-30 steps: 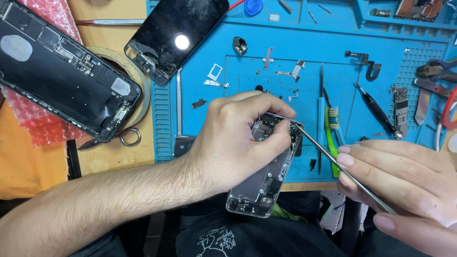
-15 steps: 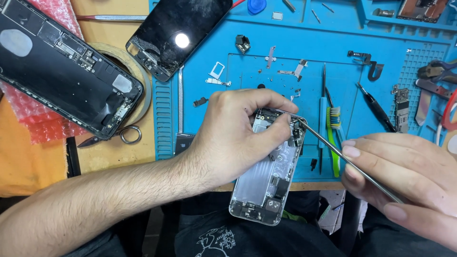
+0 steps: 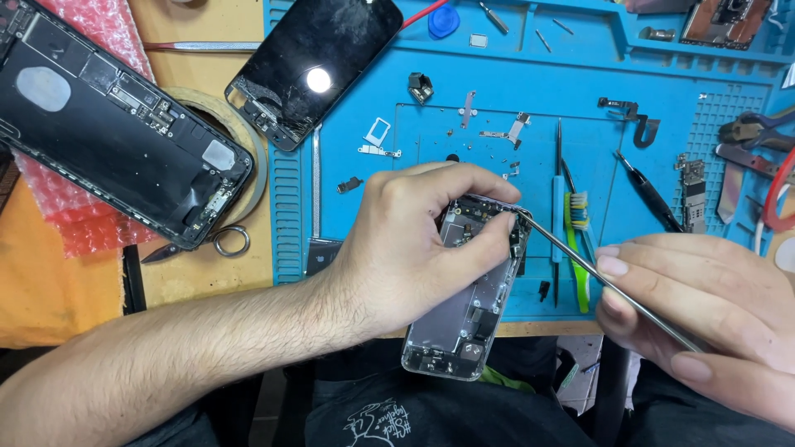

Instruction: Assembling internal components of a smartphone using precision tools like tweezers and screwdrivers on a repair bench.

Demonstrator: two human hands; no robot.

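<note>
Your left hand (image 3: 397, 257) grips the phone frame (image 3: 464, 306); your right hand (image 3: 704, 319) pinches tweezers (image 3: 596, 277), tip probing at 12 o'clock; go gently.

Upper left, on pink bubble wrap (image 3: 58, 219): a large opened black phone body (image 3: 116, 124), lying partly over a roll of tape (image 3: 252, 165). Beside it, a cracked black screen (image 3: 319, 66) across the edge of the blue work mat (image 3: 580, 74). On the mat: a green toothbrush (image 3: 577, 240), a black screwdriver (image 3: 650, 192), small metal brackets (image 3: 377, 136), a blue pick (image 3: 444, 21).
</note>
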